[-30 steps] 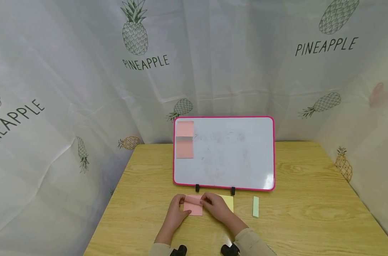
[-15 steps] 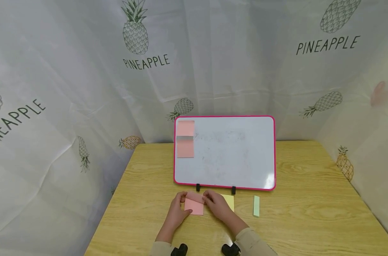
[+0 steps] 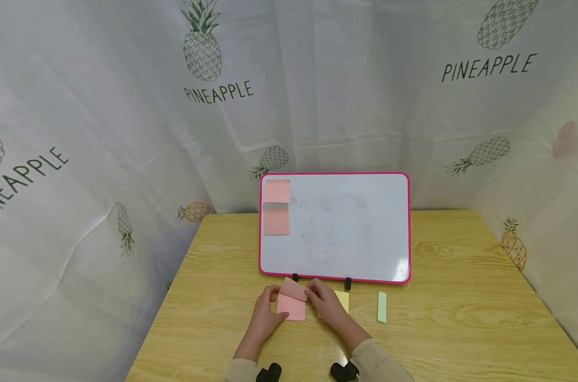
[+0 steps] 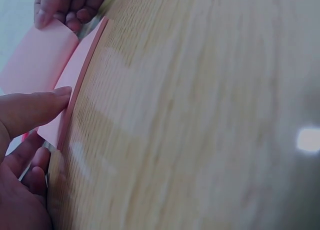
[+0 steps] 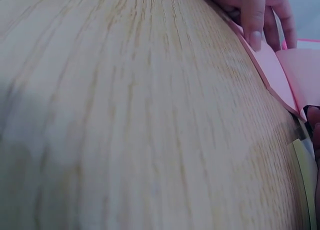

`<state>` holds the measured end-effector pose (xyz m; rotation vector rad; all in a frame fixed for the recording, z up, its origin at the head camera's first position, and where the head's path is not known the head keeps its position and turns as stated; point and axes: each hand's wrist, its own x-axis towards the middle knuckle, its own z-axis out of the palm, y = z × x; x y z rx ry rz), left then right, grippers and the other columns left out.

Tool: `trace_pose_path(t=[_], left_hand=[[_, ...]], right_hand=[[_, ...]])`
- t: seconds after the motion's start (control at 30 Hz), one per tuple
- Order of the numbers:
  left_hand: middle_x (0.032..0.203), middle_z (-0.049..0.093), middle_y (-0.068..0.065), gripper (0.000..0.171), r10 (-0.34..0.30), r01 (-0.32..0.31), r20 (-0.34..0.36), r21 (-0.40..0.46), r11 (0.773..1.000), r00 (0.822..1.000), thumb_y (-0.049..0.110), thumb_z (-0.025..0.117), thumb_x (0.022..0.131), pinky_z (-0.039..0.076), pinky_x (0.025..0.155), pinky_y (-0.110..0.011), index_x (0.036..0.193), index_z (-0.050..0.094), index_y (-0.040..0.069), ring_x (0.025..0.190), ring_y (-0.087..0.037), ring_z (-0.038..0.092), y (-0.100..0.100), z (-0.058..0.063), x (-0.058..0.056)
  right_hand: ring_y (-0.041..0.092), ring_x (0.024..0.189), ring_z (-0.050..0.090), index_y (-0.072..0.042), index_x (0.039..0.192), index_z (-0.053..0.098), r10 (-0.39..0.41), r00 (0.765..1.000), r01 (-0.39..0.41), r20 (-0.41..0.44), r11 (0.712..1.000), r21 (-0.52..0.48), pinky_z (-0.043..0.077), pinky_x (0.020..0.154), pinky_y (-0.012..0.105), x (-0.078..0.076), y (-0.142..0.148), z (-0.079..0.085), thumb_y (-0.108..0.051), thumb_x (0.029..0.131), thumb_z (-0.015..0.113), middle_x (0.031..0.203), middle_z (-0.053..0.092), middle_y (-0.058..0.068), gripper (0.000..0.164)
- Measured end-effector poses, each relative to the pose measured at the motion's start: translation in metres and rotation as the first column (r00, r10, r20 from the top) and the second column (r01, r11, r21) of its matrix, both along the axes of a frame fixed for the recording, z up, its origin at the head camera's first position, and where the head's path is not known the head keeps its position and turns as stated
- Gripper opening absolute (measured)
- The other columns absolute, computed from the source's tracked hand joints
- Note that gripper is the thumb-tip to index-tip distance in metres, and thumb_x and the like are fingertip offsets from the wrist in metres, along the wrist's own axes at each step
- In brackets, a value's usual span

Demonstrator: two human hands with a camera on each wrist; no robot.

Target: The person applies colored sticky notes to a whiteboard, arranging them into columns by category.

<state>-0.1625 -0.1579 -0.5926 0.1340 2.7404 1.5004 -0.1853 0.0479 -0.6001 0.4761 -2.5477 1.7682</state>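
Before the whiteboard's left part, the grip of the left hand clasps the pink pad on the worktop; the right hand pinches the raised sheet. Before the whiteboard's middle lies a half-hidden yellow pad; farther right, a green pad.

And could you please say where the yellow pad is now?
In the head view, the yellow pad lies on the table, partly hidden by the right hand, with the pink pad to its left and the green strip to its right.
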Motion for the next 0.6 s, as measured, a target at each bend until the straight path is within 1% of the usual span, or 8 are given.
trace_pose_path(t=[0.17, 0.37, 0.6], left_hand=[[0.116, 0.054, -0.009, 0.066, 0.018, -0.018, 0.025, -0.006, 1.0, 1.0, -0.003, 0.084, 0.071, 0.044, 0.084, -0.044, 0.127, 0.05, 0.007, 0.103, -0.027, 0.047, 0.001, -0.001, -0.0012], [0.116, 0.055, -0.01, 0.066, 0.028, -0.028, 0.023, -0.012, 1.0, 0.999, -0.002, 0.085, 0.071, 0.045, 0.086, -0.046, 0.127, 0.05, 0.007, 0.104, -0.028, 0.048, 0.0023, -0.0004, -0.0016], [0.12, 0.055, -0.01, 0.066, 0.039, -0.039, 0.034, -0.012, 0.999, 0.999, -0.001, 0.085, 0.07, 0.046, 0.087, -0.046, 0.127, 0.051, 0.008, 0.107, -0.029, 0.048, 0.0041, 0.0016, -0.0001]], right_hand=[[0.008, 0.073, 0.051, -0.011, 0.099, 0.059, -0.019, 1.0, 0.019, 0.0, 0.999, -0.028, 0.045, 0.067, 0.026, 0.0006, -0.0003, 0.0, -0.019, 0.101, 0.055, 0.08, 0.059, -0.005, 0.009], [0.008, 0.073, 0.051, -0.01, 0.098, 0.058, -0.043, 0.999, 0.044, 0.01, 0.997, -0.066, 0.045, 0.068, 0.025, 0.0015, -0.0011, 0.0004, -0.017, 0.1, 0.056, 0.079, 0.058, -0.002, 0.007], [0.01, 0.07, 0.049, -0.008, 0.096, 0.058, -0.058, 0.998, 0.06, 0.026, 0.993, -0.098, 0.043, 0.065, 0.025, 0.0014, -0.0012, 0.0004, -0.019, 0.101, 0.055, 0.076, 0.055, 0.0, 0.012]])
